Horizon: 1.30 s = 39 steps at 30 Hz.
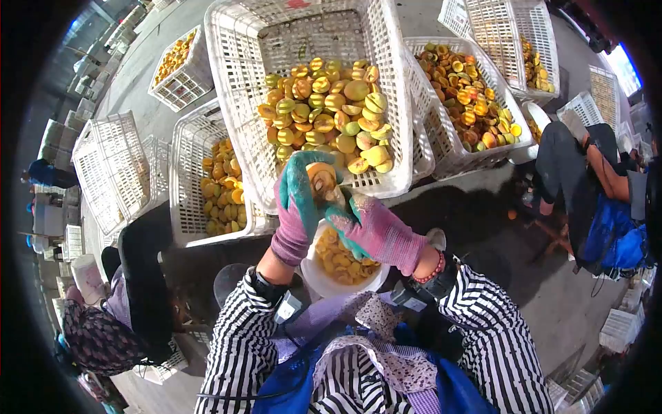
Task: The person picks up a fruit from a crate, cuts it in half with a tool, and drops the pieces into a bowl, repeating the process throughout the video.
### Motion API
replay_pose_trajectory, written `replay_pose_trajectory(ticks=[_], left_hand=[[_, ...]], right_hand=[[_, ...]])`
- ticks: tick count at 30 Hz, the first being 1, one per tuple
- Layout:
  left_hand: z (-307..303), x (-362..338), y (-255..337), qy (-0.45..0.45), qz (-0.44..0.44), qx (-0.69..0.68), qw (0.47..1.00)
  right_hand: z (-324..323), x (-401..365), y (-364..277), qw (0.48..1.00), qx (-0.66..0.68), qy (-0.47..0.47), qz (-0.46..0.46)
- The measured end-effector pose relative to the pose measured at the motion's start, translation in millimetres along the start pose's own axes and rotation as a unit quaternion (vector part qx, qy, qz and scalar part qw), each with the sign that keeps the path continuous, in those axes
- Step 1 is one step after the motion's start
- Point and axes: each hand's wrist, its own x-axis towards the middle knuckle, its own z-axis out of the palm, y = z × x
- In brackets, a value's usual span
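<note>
- Head view: fruit piece (321,181) is mid-frame, just below the big crate's near edge. Orange rim, brownish hollow or pit area facing up; exact cut unclear, fingers cover part of it.
- Left hand (301,200), pink/green glove: closed around the fruit piece, green fingers wrapped over its far side.
- Right hand (376,231), same glove type: fingers curled in at the fruit piece's lower right. Can't tell if it grips a tool.
- White bucket (323,284): directly below the hands, lower center, holds yellow-orange pieces.
- Big white crate (240,110): top center, holds yellow, green and orange fruit, many with dark grooves round the middle.
- Left crate (182,183): left of center, partly overlapped by the big crate, orange-yellow fruit inside.
- Right crate (452,146): upper right, opened orange halves plus some yellow-green ones.
- Others: one person (562,165) at right edge, another (103,331) lower left, both clear of the hands.
</note>
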Motion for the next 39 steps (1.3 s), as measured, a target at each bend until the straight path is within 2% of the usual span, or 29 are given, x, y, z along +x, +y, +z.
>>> replay_pose_trajectory(ticks=[1, 2, 4, 6, 8, 9, 10, 11, 12, 14, 16, 17, 18, 20, 22, 23, 25, 26, 27, 30, 31, 33, 34, 35, 37, 38, 39], left_hand=[[0.0, 2.8, 10.6, -0.013, -0.031, -0.128, 0.991], [0.3, 3.9, 11.1, -0.014, -0.03, -0.129, 0.991], [-0.5, 4.3, 11.1, -0.007, -0.018, -0.071, 0.997], [-1.9, 2.0, 16.9, -0.025, -0.038, -0.074, 0.996], [-3.5, 3.3, 25.6, -0.046, -0.055, -0.077, 0.994], [-4.3, 4.3, 31.8, -0.075, 0.006, -0.026, 0.997], [-4.7, 5.9, 34.6, -0.104, 0.067, 0.026, 0.992], [-4.7, 7.5, 33.6, -0.104, 0.065, 0.025, 0.992], [-4.9, 7.8, 32.5, -0.111, 0.034, 0.01, 0.993], [-3.4, 9.9, 31.5, -0.116, 0.005, -0.006, 0.993], [1.1, 13.4, 31.4, -0.097, 0.07, -0.028, 0.992], [4.7, 15.6, 31.7, -0.087, 0.104, -0.039, 0.99], [9.4, 13.1, 27.5, -0.092, 0.049, -0.151, 0.983], [7.8, 7.7, 20.8, -0.091, 0.025, -0.151, 0.984], [7.3, 5.1, 26.2, -0.097, -0.026, -0.186, 0.977], [5.3, 5.2, 24.4, -0.093, -0.028, -0.185, 0.978], [-4.0, 5.8, 23.0, -0.187, -0.026, -0.191, 0.963], [-3.0, 2.8, 23.8, -0.186, 0.002, -0.205, 0.961], [-5.4, 3.1, 20.4, -0.225, 0.032, -0.21, 0.951], [-9.6, -11.3, 18.7, -0.265, -0.018, -0.282, 0.922], [-12.6, -16.2, 16.9, -0.26, -0.018, -0.281, 0.924], [-17.1, -23.5, 16.8, -0.261, -0.01, -0.247, 0.933], [-17.8, -27.9, 17.8, -0.256, -0.005, -0.28, 0.925], [-20.6, -31.6, 19.1, -0.253, -0.005, -0.279, 0.926], [-27.6, -38.9, 20.4, -0.233, -0.023, -0.308, 0.922], [-34.5, -38.9, 22.9, -0.234, -0.02, -0.284, 0.93], [-42.9, -35.4, 13.1, -0.218, 0.034, -0.236, 0.946]], right_hand=[[-6.2, 2.9, -7.3, 0.993, 0.11, -0.023, 0.049], [-10.6, 4.4, -12.2, 0.97, 0.218, -0.046, 0.098], [-13.3, 4.8, -14.1, 0.961, 0.251, -0.056, 0.105], [-18.3, 3.0, -17.1, 0.949, 0.287, -0.064, 0.114], [-24.8, -0.8, -18.2, 0.885, 0.353, -0.181, 0.245], [-22.0, -5.8, -14.9, 0.885, 0.353, -0.181, 0.246], [-16.1, -12.2, -9.6, 0.923, 0.298, -0.164, 0.18], [-13.0, -16.8, -6.7, 0.953, 0.24, -0.148, 0.113], [-11.8, -16.3, -12.1, 0.827, 0.443, -0.178, 0.295], [-18.0, -9.7, -19.3, 0.841, 0.442, -0.151, 0.273], [-16.7, -9.1, -22.1, 0.869, 0.433, -0.077, 0.227], [-15.7, -11.3, -21.5, 0.87, 0.433, -0.076, 0.225], [-14.1, -13.2, -20.8, 0.891, 0.397, -0.066, 0.212], [-13.1, -13.7, -21.1, 0.908, 0.362, -0.057, 0.202], [-17.2, -15.3, -25.1, 0.76, 0.558, -0.137, 0.304], [-21.4, -15.9, -29.6, 0.759, 0.558, -0.142, 0.305], [-29.8, -14.3, -38.2, 0.688, 0.616, -0.172, 0.343], [-26.1, -17.8, -39.1, 0.682, 0.614, -0.177, 0.357], [-22.8, -22.7, -37.3, 0.679, 0.614, -0.189, 0.355], [-16.6, -35.7, -31.7, 0.605, 0.653, -0.261, 0.373], [-12.1, -38.3, -31.6, 0.604, 0.652, -0.267, 0.373], [-7.2, -41.2, -34.3, 0.461, 0.738, -0.351, 0.346], [-7.9, -40.7, -49.5, 0.494, 0.718, -0.33, 0.363], [-5.0, -41.3, -52.6, 0.493, 0.717, -0.333, 0.364], [1.7, -45.2, -54.4, 0.428, 0.743, -0.355, 0.372], [5.2, -48.9, -55.5, 0.452, 0.74, -0.337, 0.365], [3.1, -47.8, -56.8, 0.453, 0.74, -0.338, 0.365]])
